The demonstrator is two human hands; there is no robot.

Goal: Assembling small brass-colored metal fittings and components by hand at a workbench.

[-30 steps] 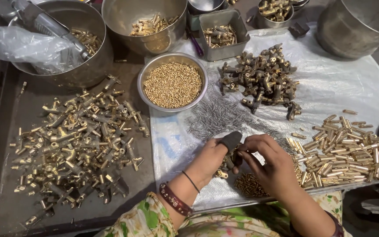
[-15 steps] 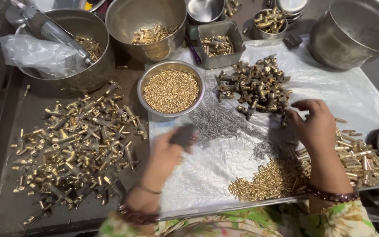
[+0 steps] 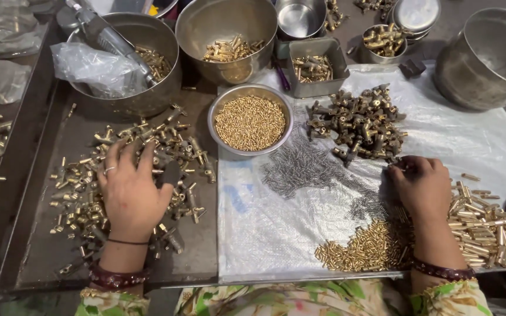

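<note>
From the head camera, looking down on the table: my left hand (image 3: 129, 190) has swung out from the middle of the white plastic sheet (image 3: 475, 146) to the dark tray (image 3: 42, 257) on the left, and now lies spread, palm down, over the scattered brass fittings (image 3: 177, 137). A small dark block (image 3: 171, 173) shows at its thumb side; half a second ago that hand carried it over the sheet, and I cannot tell whether the thumb grips it now or it merely lies against the hand. My right hand (image 3: 426, 188) has dropped slightly from the dark heap of fittings (image 3: 355, 123) and curls, fingertips together, at the heap's near right edge, seemingly pinching a piece too small to make out. The pile of thin grey springs (image 3: 300, 167) sits between my two hands, the bowl of small brass pins (image 3: 250, 122) beyond it. Near my right wrist lie short brass sleeves (image 3: 364, 248), and further right a stack of longer brass tubes (image 3: 487, 225). The hands, joined a second ago, now work well apart.
</note>
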